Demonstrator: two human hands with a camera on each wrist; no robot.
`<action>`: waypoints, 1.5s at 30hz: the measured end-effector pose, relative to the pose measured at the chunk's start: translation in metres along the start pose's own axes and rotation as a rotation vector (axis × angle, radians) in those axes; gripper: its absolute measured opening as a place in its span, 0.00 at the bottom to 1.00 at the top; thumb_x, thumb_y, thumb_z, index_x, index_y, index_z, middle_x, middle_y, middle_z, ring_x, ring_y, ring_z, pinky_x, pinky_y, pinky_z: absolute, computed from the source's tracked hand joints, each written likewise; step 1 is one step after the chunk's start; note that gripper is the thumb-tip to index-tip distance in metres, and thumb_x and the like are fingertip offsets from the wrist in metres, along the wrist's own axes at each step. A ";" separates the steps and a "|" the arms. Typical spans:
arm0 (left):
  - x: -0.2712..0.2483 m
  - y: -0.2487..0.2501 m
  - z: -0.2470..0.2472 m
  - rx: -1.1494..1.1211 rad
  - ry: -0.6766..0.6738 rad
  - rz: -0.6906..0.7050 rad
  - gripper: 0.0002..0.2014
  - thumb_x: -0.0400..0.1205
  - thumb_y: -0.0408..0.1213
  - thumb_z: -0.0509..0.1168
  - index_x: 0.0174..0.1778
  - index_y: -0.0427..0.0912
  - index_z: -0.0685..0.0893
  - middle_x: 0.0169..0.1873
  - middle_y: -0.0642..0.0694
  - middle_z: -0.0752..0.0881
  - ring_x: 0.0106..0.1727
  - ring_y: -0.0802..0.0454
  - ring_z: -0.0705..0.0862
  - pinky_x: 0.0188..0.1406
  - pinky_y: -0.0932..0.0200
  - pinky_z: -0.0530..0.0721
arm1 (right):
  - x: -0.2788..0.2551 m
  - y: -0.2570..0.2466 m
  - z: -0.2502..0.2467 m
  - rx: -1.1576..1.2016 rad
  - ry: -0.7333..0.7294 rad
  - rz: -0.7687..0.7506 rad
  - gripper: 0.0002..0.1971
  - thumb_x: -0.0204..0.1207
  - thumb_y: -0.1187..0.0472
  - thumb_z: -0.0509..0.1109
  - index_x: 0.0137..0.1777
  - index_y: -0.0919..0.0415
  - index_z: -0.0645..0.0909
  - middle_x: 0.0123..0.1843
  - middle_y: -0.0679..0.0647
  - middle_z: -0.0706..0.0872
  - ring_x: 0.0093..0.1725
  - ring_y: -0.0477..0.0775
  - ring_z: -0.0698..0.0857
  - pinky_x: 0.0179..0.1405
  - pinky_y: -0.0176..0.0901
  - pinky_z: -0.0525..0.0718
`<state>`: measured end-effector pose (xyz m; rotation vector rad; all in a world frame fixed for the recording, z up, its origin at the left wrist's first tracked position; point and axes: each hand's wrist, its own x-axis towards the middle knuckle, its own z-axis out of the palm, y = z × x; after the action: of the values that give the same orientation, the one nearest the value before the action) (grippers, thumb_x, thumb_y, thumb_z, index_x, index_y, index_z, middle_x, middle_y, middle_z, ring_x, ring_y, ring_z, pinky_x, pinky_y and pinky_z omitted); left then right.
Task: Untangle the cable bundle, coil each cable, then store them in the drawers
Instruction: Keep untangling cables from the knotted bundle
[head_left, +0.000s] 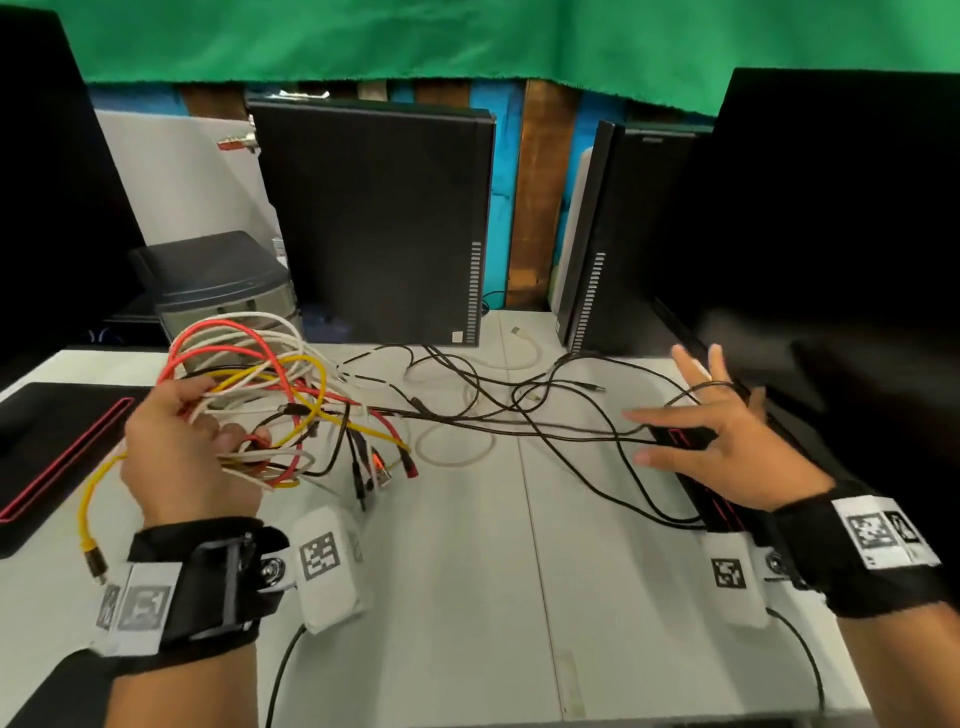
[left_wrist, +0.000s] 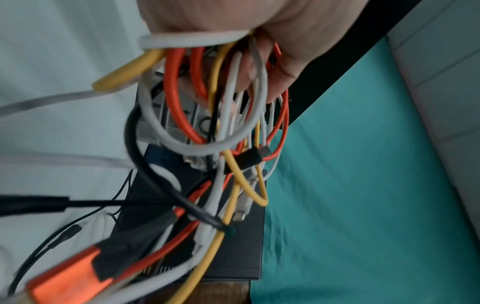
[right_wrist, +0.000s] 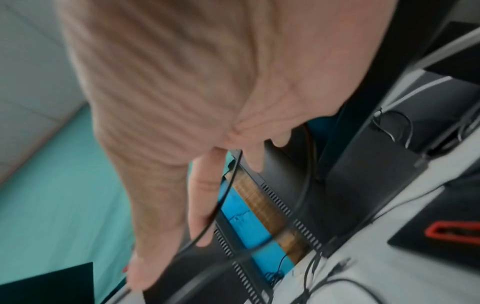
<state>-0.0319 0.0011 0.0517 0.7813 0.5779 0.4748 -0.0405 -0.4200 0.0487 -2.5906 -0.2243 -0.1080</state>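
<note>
Nearest the camera, a bundle of red, yellow and white cables (head_left: 249, 374) is gripped in the left hand (head_left: 182, 452), whose fingers are curled round the loops above the white table (head_left: 467, 597). From the left wrist view the same loops (left_wrist: 215, 115) are seen threaded through the closed fingers (left_wrist: 275, 67), with plug ends hanging below. A yellow cable end (head_left: 91, 551) dangles beside the left wrist.

To the right, the right hand (head_left: 711, 441) is held flat with its fingers spread and straight. A thin black cable (head_left: 696, 387) is looped across its fingers; in the right wrist view that cable (right_wrist: 223, 197) is seen passing over one finger (right_wrist: 202, 205), though whether it is pinched cannot be told.

Between the hands, black cables (head_left: 519, 415) are stretched loosely over the table, and a white cable (head_left: 457, 452) lies in a loop.

Farther back, a grey drawer unit (head_left: 223, 280) stands behind the bundle, shut. Two black computer towers (head_left: 379, 218) stand at the rear.
</note>
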 end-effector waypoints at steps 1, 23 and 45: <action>-0.002 -0.001 0.000 -0.004 -0.034 -0.023 0.07 0.71 0.36 0.67 0.35 0.49 0.74 0.25 0.51 0.66 0.22 0.53 0.64 0.25 0.61 0.75 | -0.001 -0.002 0.003 0.001 -0.040 0.010 0.25 0.58 0.30 0.73 0.59 0.19 0.81 0.86 0.34 0.43 0.83 0.37 0.25 0.77 0.64 0.21; -0.059 -0.047 0.029 -0.217 -0.532 -0.757 0.19 0.77 0.42 0.65 0.20 0.43 0.72 0.13 0.52 0.61 0.14 0.58 0.66 0.20 0.68 0.76 | -0.018 -0.088 0.005 0.023 -0.211 0.011 0.16 0.79 0.38 0.68 0.65 0.33 0.84 0.48 0.38 0.90 0.46 0.33 0.86 0.48 0.30 0.82; -0.076 -0.061 0.036 -0.312 -0.554 -0.935 0.16 0.78 0.41 0.66 0.28 0.46 0.67 0.12 0.52 0.63 0.12 0.57 0.67 0.22 0.64 0.82 | -0.007 -0.075 0.066 0.630 -0.422 0.047 0.11 0.81 0.63 0.72 0.39 0.58 0.91 0.31 0.52 0.90 0.28 0.48 0.87 0.32 0.44 0.87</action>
<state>-0.0542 -0.1006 0.0492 0.2533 0.2817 -0.4998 -0.0585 -0.3235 0.0295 -1.9588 -0.2922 0.4593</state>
